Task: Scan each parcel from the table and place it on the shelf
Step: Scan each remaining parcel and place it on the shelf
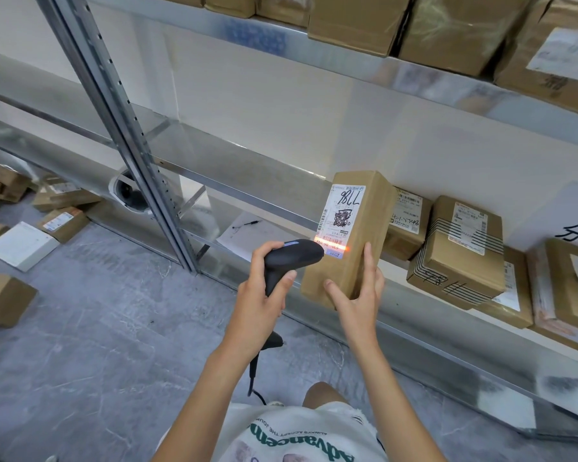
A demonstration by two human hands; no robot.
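Before the metal shelf [264,181], a tall brown cardboard parcel [351,241] is gripped by the right hand [357,295]; its label is being scanned by the black handheld scanner [291,258] clasped in the left hand [264,301]. Shelving is judged next.

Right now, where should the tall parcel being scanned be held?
Grip the tall parcel at its lower end from the right, as the right hand does; that keeps the label clear for the scanner.

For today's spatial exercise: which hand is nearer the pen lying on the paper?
Left. The left hand, gripping the scanner, is just below-right of the pen; the right hand holds the parcel farther right.
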